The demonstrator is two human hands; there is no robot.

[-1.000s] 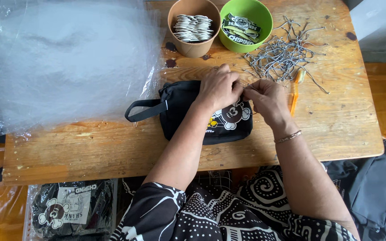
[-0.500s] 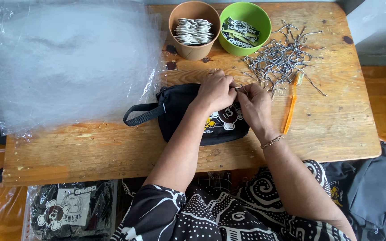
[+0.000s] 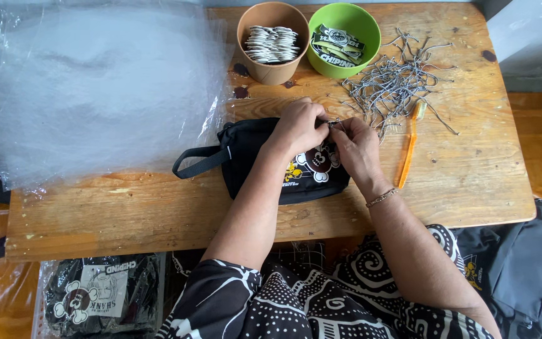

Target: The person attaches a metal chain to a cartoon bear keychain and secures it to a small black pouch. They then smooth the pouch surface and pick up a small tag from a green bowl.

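A black pouch (image 3: 255,164) with a cartoon print and a side strap lies on the wooden table (image 3: 158,213). Both of my hands rest on its top right edge. My left hand (image 3: 297,127) and my right hand (image 3: 357,147) pinch together at a small black-and-white cord (image 3: 335,123) by the pouch's zip end. The fingertips hide how the cord is attached.
A pile of black-and-white cords (image 3: 391,85) lies right of my hands, beside an orange tool (image 3: 407,150). A brown cup of round tags (image 3: 273,43) and a green bowl of labels (image 3: 344,39) stand behind. Clear plastic bags (image 3: 95,88) cover the left. Bagged pouches (image 3: 98,295) lie below.
My hands have stayed on the pouch's top right edge, with small finger movements at the cord. The view has shifted slightly.
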